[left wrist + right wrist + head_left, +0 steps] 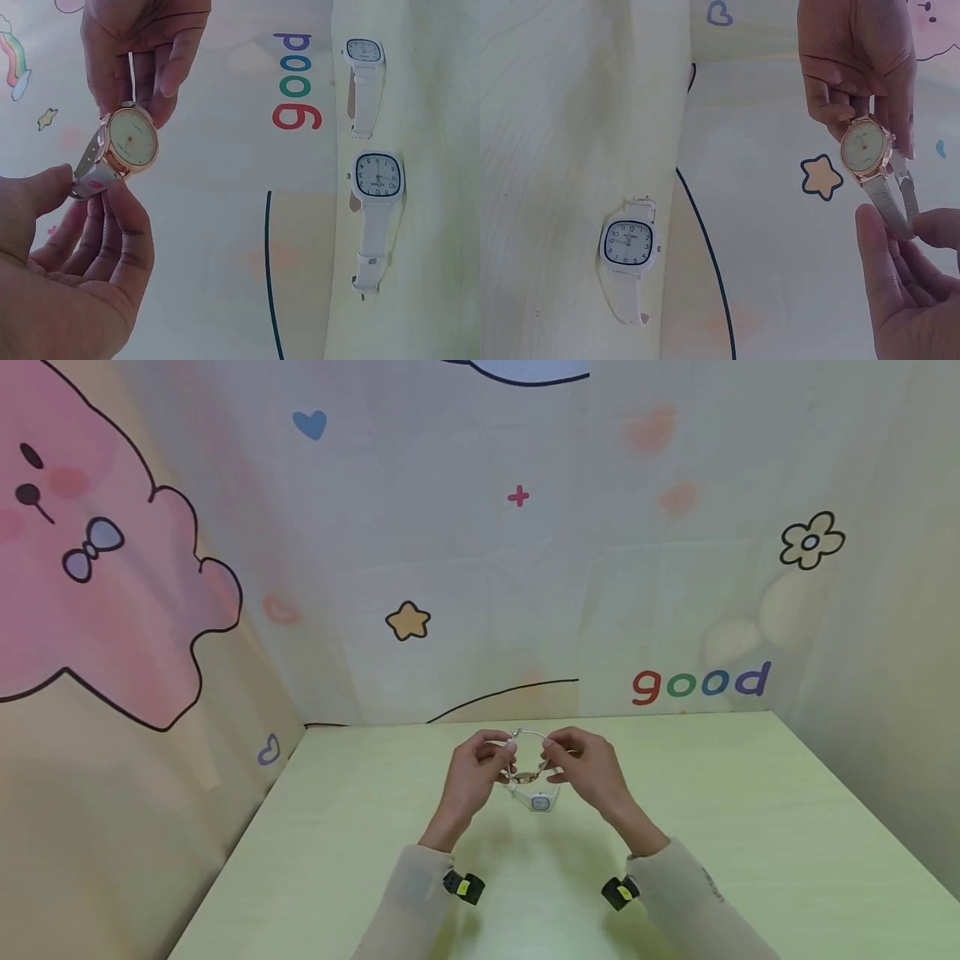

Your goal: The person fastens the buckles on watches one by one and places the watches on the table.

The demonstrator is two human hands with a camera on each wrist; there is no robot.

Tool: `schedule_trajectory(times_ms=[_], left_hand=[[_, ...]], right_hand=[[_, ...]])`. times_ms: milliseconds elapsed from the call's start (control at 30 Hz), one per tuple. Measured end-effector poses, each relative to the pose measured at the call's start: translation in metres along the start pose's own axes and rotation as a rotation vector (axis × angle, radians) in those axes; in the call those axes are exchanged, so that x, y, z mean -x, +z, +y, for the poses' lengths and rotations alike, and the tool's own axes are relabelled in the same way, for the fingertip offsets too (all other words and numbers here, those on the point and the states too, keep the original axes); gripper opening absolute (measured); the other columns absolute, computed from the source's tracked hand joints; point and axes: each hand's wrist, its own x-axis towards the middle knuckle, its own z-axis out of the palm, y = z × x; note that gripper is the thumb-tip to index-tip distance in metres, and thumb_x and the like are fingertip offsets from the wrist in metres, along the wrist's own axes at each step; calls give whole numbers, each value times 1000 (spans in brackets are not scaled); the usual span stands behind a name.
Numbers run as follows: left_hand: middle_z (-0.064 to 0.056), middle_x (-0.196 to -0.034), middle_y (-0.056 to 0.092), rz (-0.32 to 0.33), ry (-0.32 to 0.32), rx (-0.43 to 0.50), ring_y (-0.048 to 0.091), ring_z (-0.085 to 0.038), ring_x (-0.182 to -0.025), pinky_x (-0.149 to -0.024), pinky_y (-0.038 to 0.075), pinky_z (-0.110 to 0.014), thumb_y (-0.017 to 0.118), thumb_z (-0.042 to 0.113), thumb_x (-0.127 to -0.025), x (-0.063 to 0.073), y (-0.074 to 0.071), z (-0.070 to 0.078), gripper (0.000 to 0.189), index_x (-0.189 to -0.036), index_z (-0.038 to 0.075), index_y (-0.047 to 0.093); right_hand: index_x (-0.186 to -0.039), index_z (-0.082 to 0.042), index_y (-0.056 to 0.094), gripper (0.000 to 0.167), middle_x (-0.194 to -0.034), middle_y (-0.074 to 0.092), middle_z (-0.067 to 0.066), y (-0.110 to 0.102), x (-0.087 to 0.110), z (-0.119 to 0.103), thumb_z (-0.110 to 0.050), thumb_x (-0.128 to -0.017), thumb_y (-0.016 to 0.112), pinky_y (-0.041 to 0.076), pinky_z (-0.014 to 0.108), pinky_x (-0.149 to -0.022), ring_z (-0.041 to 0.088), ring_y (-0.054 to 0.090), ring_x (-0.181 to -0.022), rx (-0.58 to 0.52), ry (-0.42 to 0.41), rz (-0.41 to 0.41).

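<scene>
A round wristwatch [133,139] with a rose-gold case and pale strap is held up between both hands, its buckle end uppermost in the head view. My left hand [471,772] pinches one side of the strap between thumb and fingers. On the other side, my right hand [588,768] pinches the strap the same way. The dial faces away from the head camera but shows plainly in both wrist views. Below the hands lies a white square-faced wristwatch [540,802]. The left wrist view shows another white square-faced wristwatch [364,90] beyond it, mostly hidden in the head view.
The pale green table [360,843] runs back to a curtain [465,560] printed with cartoon shapes and the word "good". Similar printed cloth [112,810] hangs at the left side. A small dark device [464,887] sits on each sleeve cuff.
</scene>
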Motion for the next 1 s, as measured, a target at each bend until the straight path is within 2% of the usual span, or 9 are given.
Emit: schedule_trajectory(times_ms=[167, 233, 367, 433, 633, 800, 1000], left_hand=[[-19, -101, 69, -2, 20, -17, 68, -32, -87, -68, 58, -28, 63, 14, -96, 2, 3, 7, 25, -118, 0, 62], [-19, -105, 69, -4, 29, -5, 68, -29, -89, -69, 58, -28, 64, 15, -96, 3, 4, 9, 25, -117, 3, 63], [-19, -108, 70, -20, 71, 25, 67, -13, -87, -71, 58, -27, 67, 19, -94, 5, 6, 12, 25, -116, 8, 66], [-21, -110, 69, -29, 95, 43, 66, -11, -88, -72, 58, -26, 68, 20, -94, 6, 6, 12, 25, -115, 7, 66], [-20, -109, 70, -28, 109, 78, 65, -19, -89, -70, 56, -25, 69, 18, -93, 9, 6, 13, 24, -114, 7, 67], [-20, -107, 69, -25, 95, 56, 61, -16, -82, -67, 51, -25, 67, 19, -95, 8, 8, 13, 24, -116, 8, 67], [-10, -96, 68, -29, 87, 20, 62, -24, -80, -67, 51, -27, 65, 17, -96, 17, 9, 36, 22, -112, 3, 67]], right_hand=[[-111, -1, 66, 25, -97, 71, 19, -7, 4, -5, -21, -98, 62, 61, 31, -68, 18, 71, -81, -37, -18, 0], [-112, -2, 66, 24, -98, 71, 18, -9, 5, -6, -21, -97, 63, 61, 30, -68, 18, 71, -82, -41, -20, -1], [-111, -4, 67, 23, -99, 71, 18, -11, 7, -9, -22, -97, 63, 61, 30, -68, 24, 71, -86, -42, -36, -5], [-112, -4, 67, 24, -99, 71, 18, -10, 8, -10, -22, -97, 64, 61, 30, -68, 25, 71, -87, -44, -55, -9], [-113, -4, 67, 26, -99, 71, 18, -9, 13, -10, -23, -96, 65, 60, 30, -69, 21, 70, -85, -49, -80, -30], [-110, -5, 69, 22, -97, 71, 17, -10, 14, -9, -20, -95, 66, 60, 30, -69, 21, 71, -85, -72, -104, -21], [-110, -5, 70, 24, -98, 71, 17, -12, 13, -10, -22, -94, 68, 61, 31, -70, 22, 71, -86, -87, -127, -18]])
